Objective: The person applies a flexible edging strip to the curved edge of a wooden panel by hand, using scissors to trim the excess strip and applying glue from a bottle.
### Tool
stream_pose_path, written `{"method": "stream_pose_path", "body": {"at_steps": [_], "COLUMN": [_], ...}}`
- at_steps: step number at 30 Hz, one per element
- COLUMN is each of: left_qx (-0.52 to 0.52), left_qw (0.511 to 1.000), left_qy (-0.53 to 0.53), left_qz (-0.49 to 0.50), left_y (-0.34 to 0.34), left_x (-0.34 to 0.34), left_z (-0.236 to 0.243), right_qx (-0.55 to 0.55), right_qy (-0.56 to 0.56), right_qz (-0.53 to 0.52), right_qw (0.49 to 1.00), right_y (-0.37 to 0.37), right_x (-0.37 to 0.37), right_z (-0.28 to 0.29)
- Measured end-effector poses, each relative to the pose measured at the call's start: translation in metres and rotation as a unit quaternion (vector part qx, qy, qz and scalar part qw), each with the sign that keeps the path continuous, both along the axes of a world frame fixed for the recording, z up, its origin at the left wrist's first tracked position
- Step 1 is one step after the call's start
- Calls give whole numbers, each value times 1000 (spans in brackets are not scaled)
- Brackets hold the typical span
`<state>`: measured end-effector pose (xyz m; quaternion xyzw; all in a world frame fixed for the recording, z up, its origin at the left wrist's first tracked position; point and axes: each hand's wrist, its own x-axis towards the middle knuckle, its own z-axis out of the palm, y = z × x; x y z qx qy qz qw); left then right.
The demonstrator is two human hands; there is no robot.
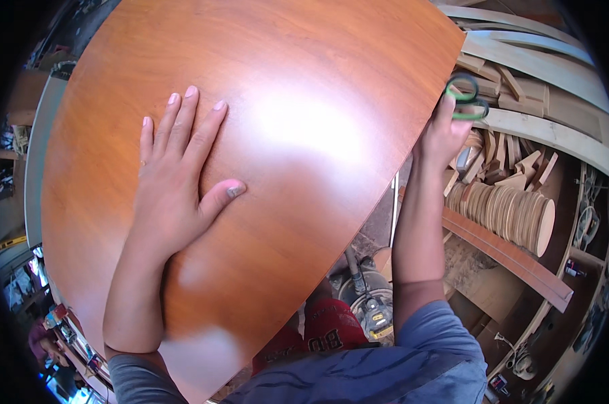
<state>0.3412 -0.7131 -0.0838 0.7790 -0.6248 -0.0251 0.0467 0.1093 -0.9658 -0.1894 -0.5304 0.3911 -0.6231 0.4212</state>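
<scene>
A large glossy wooden panel [298,222] with orange-brown grain fills the middle of the view, its right edge running slantwise. My left hand [173,172] lies flat on it, fingers spread and thumb out to the side. Just past that right edge, my right hand [446,135] is closed around a pair of scissors [478,113] with green and black handles. The handle loops stick up beyond the fingers and look slightly blurred; I cannot make out the blades.
To the right, a row of round wooden discs [503,210] lies near wood offcuts [513,161], long curved pale boards [553,131] and a brown strip [506,256]. A dusty machine [372,296] stands below the panel's edge. Another person [43,340] is at the far lower left.
</scene>
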Motion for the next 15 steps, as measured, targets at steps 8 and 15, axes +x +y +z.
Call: {"method": "stream_pose_path", "body": {"at_steps": [8, 15], "left_qx": [18, 25], "left_qw": [1000, 999], "left_qy": [25, 28], "left_qz": [3, 0], "left_y": [1, -4], "left_x": [1, 1], "left_z": [9, 5], "right_qx": [5, -34], "right_qy": [-81, 66], "right_qz": [65, 3], "right_qw": [995, 997], "right_y": [18, -56], "right_x": [-8, -12], "right_z": [-2, 5]}}
